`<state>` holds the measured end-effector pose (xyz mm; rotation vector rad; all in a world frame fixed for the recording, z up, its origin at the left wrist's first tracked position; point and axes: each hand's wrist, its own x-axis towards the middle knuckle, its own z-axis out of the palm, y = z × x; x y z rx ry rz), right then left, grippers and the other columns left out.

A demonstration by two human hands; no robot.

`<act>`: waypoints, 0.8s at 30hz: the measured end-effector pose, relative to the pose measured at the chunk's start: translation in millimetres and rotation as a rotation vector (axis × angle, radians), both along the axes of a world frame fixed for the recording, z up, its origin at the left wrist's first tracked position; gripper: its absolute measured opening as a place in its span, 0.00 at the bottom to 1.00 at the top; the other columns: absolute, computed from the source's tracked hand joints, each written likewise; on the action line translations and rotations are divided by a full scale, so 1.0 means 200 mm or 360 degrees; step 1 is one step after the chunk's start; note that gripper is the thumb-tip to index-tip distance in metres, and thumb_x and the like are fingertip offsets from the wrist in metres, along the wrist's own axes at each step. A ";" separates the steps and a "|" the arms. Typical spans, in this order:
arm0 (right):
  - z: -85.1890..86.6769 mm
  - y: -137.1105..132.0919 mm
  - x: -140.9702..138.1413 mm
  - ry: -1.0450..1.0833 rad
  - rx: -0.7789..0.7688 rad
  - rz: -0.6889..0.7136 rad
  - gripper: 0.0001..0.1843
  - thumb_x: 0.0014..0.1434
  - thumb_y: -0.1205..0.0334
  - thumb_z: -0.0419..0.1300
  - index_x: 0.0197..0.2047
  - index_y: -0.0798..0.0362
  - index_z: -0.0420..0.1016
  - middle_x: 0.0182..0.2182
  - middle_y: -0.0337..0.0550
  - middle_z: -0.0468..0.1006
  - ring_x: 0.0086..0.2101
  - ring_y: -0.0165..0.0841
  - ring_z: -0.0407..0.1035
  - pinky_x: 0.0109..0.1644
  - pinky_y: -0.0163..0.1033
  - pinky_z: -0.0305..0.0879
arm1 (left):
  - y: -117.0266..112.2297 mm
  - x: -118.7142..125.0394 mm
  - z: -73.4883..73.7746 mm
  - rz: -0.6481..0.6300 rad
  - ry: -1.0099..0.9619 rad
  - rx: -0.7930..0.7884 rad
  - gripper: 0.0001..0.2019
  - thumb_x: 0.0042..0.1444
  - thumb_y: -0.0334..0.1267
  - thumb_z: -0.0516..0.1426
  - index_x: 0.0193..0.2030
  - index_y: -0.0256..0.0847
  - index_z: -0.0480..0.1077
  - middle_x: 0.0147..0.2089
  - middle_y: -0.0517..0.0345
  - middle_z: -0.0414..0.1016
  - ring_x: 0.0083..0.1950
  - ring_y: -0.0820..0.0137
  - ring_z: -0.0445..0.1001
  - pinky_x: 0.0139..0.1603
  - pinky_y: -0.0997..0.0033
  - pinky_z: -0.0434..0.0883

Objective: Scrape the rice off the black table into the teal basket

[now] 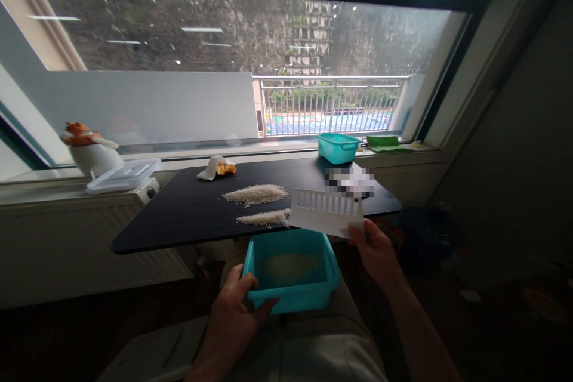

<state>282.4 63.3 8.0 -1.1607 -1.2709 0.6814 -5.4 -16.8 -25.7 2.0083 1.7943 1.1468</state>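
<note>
My left hand grips the near left corner of a teal plastic basin, held over my lap just below the table edge. Some rice lies on the basin's bottom. In my right hand is a white slotted scraper, pinched at its lower right corner. The scraper stands tilted above the table's front edge, slots upward. Its left end meets a narrow strip of rice. Behind that strip lies a wider heap of rice on the black table.
A second teal basin stands at the table's back right, near a blurred-out item. A crumpled white and orange wrapper lies at the back left. On the left are a clear plastic lid and a white pot. Green cloth rests on the sill.
</note>
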 end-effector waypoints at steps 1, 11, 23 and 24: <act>0.00 0.00 0.00 -0.0002 0.0002 0.0002 0.21 0.55 0.41 0.64 0.39 0.52 0.78 0.30 0.42 0.80 0.30 0.38 0.71 0.34 0.40 0.69 | 0.00 0.00 0.00 0.0001 0.0002 -0.0003 0.15 0.46 0.46 0.65 0.26 0.43 0.64 0.41 0.59 0.69 0.37 0.68 0.74 0.32 0.74 0.71; -0.01 0.02 0.00 -0.0001 -0.0009 0.0030 0.23 0.54 0.41 0.64 0.40 0.52 0.79 0.29 0.42 0.80 0.28 0.36 0.70 0.33 0.40 0.68 | 0.00 0.00 -0.01 0.0001 0.0004 0.0026 0.15 0.47 0.45 0.65 0.27 0.43 0.64 0.39 0.60 0.67 0.36 0.69 0.74 0.32 0.74 0.71; 0.01 0.08 -0.06 0.0019 -0.0025 0.0059 0.23 0.55 0.42 0.63 0.41 0.53 0.77 0.30 0.43 0.79 0.29 0.37 0.70 0.34 0.40 0.69 | 0.00 -0.02 -0.01 0.0033 -0.0015 0.0002 0.14 0.46 0.43 0.66 0.27 0.43 0.65 0.39 0.61 0.67 0.34 0.70 0.72 0.31 0.74 0.71; 0.01 0.08 -0.07 0.0017 -0.0030 0.0073 0.22 0.55 0.42 0.63 0.41 0.53 0.77 0.30 0.43 0.79 0.30 0.37 0.70 0.34 0.40 0.70 | 0.00 -0.03 -0.01 0.0037 -0.0011 0.0010 0.13 0.46 0.43 0.66 0.27 0.43 0.65 0.40 0.61 0.67 0.34 0.70 0.72 0.31 0.74 0.71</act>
